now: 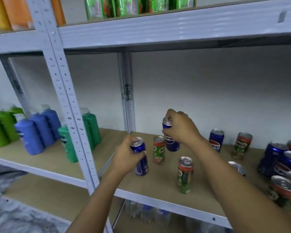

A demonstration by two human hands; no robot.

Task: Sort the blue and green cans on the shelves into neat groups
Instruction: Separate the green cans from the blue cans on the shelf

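Cans in both my hands, over the wooden shelf board (158,179).
My left hand (126,155) grips a blue metal can (140,163); my right hand (180,128) grips a blue Pepsi can (171,143), a green Milo can (158,150) standing between them.

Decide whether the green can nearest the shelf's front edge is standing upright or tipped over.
Upright. The green can stands on its base on the shelf board, silver top with pull tab facing up, touching no hand.
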